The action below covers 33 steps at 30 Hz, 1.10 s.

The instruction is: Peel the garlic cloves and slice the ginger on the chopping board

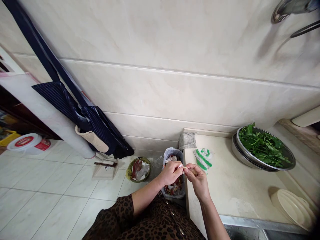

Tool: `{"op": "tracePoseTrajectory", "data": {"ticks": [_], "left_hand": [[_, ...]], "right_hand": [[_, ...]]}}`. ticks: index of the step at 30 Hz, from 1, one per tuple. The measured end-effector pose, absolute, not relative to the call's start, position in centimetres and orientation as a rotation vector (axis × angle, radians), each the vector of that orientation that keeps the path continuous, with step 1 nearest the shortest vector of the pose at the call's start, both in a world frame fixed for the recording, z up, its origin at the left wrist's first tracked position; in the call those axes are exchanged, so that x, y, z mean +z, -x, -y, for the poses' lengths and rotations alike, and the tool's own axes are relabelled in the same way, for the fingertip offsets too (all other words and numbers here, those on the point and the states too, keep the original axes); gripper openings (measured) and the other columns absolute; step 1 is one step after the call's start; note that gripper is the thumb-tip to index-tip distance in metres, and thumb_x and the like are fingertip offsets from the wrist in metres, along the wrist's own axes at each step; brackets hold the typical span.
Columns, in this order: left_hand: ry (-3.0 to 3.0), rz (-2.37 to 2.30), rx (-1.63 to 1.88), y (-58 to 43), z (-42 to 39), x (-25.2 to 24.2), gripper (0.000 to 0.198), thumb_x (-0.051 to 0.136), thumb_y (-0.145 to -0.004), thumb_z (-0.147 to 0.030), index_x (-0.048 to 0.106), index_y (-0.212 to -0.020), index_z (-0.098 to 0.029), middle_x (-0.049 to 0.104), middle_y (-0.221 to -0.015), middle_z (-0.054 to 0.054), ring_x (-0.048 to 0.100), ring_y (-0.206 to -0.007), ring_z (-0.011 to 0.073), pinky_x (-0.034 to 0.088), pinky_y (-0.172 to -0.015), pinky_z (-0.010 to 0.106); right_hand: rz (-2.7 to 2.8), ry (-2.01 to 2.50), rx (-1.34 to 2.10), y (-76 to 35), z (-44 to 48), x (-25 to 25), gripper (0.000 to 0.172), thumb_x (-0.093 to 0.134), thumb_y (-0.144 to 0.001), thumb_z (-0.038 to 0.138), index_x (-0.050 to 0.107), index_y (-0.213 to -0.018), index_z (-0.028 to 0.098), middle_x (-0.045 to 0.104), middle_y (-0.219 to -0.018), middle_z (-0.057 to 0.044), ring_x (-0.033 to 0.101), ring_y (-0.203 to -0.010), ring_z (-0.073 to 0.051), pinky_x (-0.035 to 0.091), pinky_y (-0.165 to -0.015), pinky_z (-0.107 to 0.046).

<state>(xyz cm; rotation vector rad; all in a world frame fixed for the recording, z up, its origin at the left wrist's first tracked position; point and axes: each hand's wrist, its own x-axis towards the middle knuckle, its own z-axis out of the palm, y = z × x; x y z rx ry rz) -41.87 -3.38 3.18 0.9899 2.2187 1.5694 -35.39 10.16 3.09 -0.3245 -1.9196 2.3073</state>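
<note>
Fingers of the left hand [170,173] and right hand [198,181] grasp a small, slender, pale piece [185,167] between them, five o'clock from view centre, near the bin [178,152]. Fingertips hide its ends; identity cannot be determined. Long axis appears to run roughly nine to three o'clock.

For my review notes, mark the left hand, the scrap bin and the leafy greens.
Left hand [171,172]: head view, on the back of the hand.
Scrap bin [173,149]: head view, on its far rim.
Leafy greens [265,146]: head view, mid-pile.
</note>
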Motion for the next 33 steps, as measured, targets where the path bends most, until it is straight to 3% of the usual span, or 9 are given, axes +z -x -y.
{"op": "tracePoseTrajectory", "data": {"ticks": [2,8,16,20,26,30,33], "left_hand": [[-0.991,-2.198,1.598,41.9,3.4,3.2,0.031,0.038,-0.085,-0.020,0.035,-0.054,-0.018,0.041,-0.057,-0.003,0.040,-0.056,0.0100,0.031,-0.058,0.023],[-0.927,-2.136,1.621,41.8,3.2,3.0,0.030,0.037,-0.084,-0.019,0.037,-0.054,-0.018,0.043,-0.055,-0.002,0.041,-0.054,0.0101,0.031,-0.056,0.023],[-0.845,-2.194,1.610,42.0,3.3,3.4,0.030,0.039,-0.081,-0.020,0.031,-0.052,-0.019,0.033,-0.050,-0.004,0.033,-0.050,0.0098,0.026,-0.052,0.024],[-0.867,-2.169,1.605,41.9,3.2,3.0,0.029,0.039,-0.081,-0.017,0.037,-0.052,-0.019,0.041,-0.052,-0.003,0.040,-0.052,0.0108,0.030,-0.055,0.024],[-0.918,-2.329,1.442,41.8,3.0,1.0,0.030,0.042,-0.078,-0.012,0.044,-0.049,-0.017,0.045,-0.051,-0.002,0.042,-0.052,0.0111,0.032,-0.056,0.024],[-1.007,-2.511,1.040,42.1,2.9,-2.8,0.023,0.057,-0.073,-0.020,0.055,-0.050,-0.016,0.055,-0.062,0.002,0.053,-0.070,0.0177,0.037,-0.070,0.030],[-0.995,-2.527,0.983,42.6,2.8,-5.1,0.018,0.072,-0.061,-0.022,0.059,-0.051,-0.016,0.063,-0.080,0.006,0.053,-0.094,0.0268,0.036,-0.086,0.040]], "right_hand": [[1.850,0.331,2.394,35.4,-10.1,2.7,0.020,0.073,-0.069,0.034,0.063,-0.078,0.018,0.043,-0.049,0.007,0.030,-0.046,-0.006,0.021,-0.044,-0.020],[1.733,0.400,2.538,35.6,-10.0,2.4,0.025,0.075,-0.065,0.037,0.065,-0.077,0.018,0.053,-0.056,0.003,0.034,-0.048,-0.007,0.021,-0.044,-0.021],[2.013,0.317,2.271,35.5,-9.8,3.1,0.030,0.071,-0.068,0.044,0.068,-0.082,0.018,0.055,-0.063,0.001,0.039,-0.050,-0.009,0.028,-0.045,-0.022],[1.867,0.365,2.436,35.6,-9.4,2.6,0.026,0.069,-0.072,0.043,0.065,-0.078,0.018,0.049,-0.056,0.004,0.036,-0.049,-0.008,0.027,-0.045,-0.021],[1.421,0.494,2.715,36.1,-9.8,1.4,0.025,0.073,-0.068,0.041,0.062,-0.073,0.018,0.051,-0.069,0.001,0.041,-0.055,-0.009,0.029,-0.043,-0.019],[1.241,0.509,2.817,36.4,-11.2,0.9,0.021,0.075,-0.067,0.033,0.062,-0.076,0.019,0.052,-0.077,0.000,0.040,-0.057,-0.007,0.028,-0.041,-0.017],[1.191,0.489,2.875,36.2,-11.8,0.4,0.020,0.076,-0.067,0.028,0.064,-0.079,0.019,0.051,-0.076,0.000,0.037,-0.054,-0.005,0.027,-0.042,-0.015]]}}
